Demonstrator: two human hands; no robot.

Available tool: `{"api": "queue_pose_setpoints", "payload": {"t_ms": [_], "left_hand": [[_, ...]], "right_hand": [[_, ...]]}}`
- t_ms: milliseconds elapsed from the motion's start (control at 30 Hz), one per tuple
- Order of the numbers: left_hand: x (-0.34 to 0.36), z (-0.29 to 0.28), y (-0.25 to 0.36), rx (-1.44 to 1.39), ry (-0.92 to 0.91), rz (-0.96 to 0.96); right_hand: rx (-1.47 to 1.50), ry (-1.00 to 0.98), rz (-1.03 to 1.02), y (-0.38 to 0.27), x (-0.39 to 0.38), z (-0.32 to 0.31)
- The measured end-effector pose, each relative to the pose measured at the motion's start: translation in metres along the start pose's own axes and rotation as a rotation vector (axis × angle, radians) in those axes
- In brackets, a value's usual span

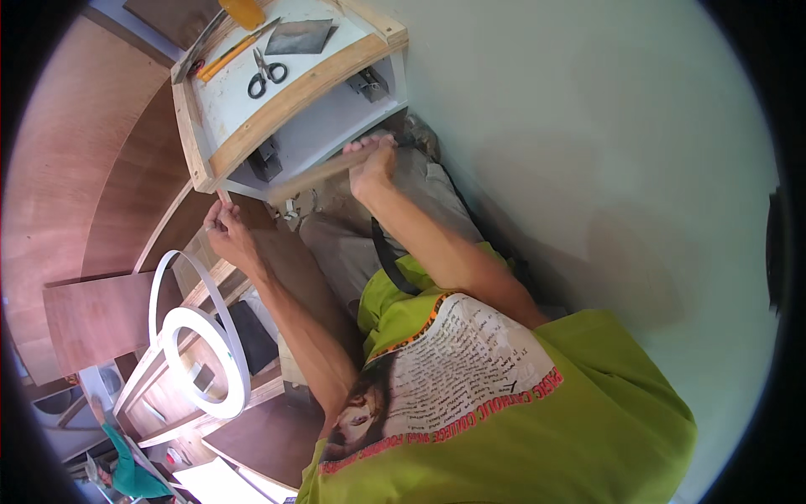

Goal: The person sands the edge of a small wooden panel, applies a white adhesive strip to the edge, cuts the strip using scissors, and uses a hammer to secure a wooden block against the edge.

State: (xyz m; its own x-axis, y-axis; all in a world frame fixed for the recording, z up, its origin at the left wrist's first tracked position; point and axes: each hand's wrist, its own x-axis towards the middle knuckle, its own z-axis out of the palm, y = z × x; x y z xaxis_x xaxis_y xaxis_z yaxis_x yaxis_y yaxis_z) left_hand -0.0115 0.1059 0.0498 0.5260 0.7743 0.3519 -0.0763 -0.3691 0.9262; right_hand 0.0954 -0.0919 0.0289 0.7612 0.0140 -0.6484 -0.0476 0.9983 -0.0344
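Wooden strip (319, 174), 1 piece: long, narrow, brown, blurred along its length; its end beyond the right hand is hard to make out. Left hand (232, 235), 1: fingers curled, just below the near corner of a white cabinet (290, 99) with pale wooden edging; whether it grips anything is impossible to tell, the fingertips being small and partly turned away. Right hand (374, 165), 1: closed around the strip, below the cabinet's open front. The 2 hands are apart; the strip slants from the right hand down toward the left, its free end near the left hand with a gap between. Metal fittings (369, 86), 2, inside the cabinet, detail lost in shadow. On top of the cabinet: scissors (265, 72), 1 pair, dark handles; grey sheet (300, 37), 1; yellow pencil-like tool (231, 56), 1, type unclear; orange container (243, 12), 1, cut off by the upper edge. White coil (239, 378), 1, with a loose loop, left of the left forearm. Person in teal (134, 470), 1, lower left, small and partly hidden.
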Motion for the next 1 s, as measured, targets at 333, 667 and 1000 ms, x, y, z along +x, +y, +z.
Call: {"api": "queue_pose_setpoints", "payload": {"t_ms": [333,667,1000], "left_hand": [[0.004,-0.004,-0.011,-0.008,-0.015,0.009],[0.002,0.004,-0.005,-0.026,-0.003,0.007],[0.000,0.004,0.001,-0.012,-0.009,-0.002]], "right_hand": [[0.005,-0.043,0.027,-0.006,0.008,0.001],[0.041,-0.125,0.030,-0.003,0.015,0.009],[0.059,-0.062,0.097,0.001,0.016,-0.013]]}}
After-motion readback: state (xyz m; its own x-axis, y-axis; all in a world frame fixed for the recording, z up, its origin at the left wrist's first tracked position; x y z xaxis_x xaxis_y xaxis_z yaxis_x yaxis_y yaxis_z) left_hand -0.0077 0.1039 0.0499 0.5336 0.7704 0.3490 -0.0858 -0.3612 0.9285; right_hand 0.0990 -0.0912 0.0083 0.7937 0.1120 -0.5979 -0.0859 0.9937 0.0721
